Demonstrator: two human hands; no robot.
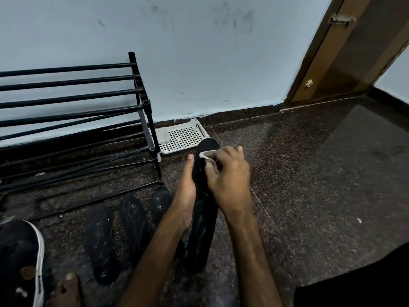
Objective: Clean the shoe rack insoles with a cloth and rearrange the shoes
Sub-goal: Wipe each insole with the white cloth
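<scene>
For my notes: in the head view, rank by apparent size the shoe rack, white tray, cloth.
shoe rack
white tray
cloth, partly hidden by the right hand, so full size unsure

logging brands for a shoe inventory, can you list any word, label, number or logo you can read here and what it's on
No text here can be read.
black shoe: a brown patch on the upper and a dark mark on the white sole edge, both too blurred to read.
held insole, floor insoles, cloth, shoe rack, white basket: no lettering visible.
</scene>
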